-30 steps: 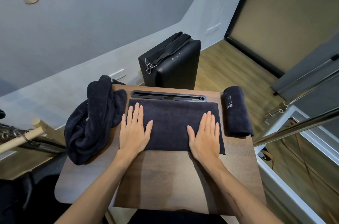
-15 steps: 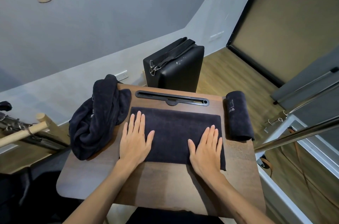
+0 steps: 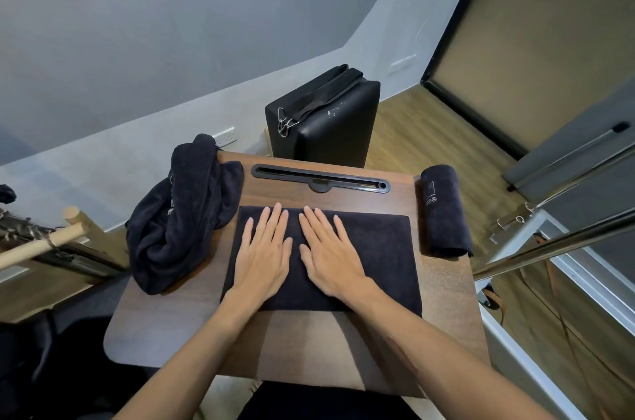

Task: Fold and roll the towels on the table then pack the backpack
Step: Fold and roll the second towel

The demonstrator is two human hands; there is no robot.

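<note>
A dark folded towel lies flat in the middle of the small wooden table. My left hand and my right hand press on it side by side near its centre, palms down, fingers straight. A rolled dark towel lies at the table's right edge. A crumpled heap of dark towels hangs over the table's left corner. No backpack is clearly in view.
A black padded box with straps and clips stands on the floor behind the table. A black slot runs along the table's far edge. Metal rails stand to the right, a wooden bar to the left.
Both hands have slid inward along the folded towel, from its left and right ends to its middle, and a little farther from me. The towels have stayed in place.
</note>
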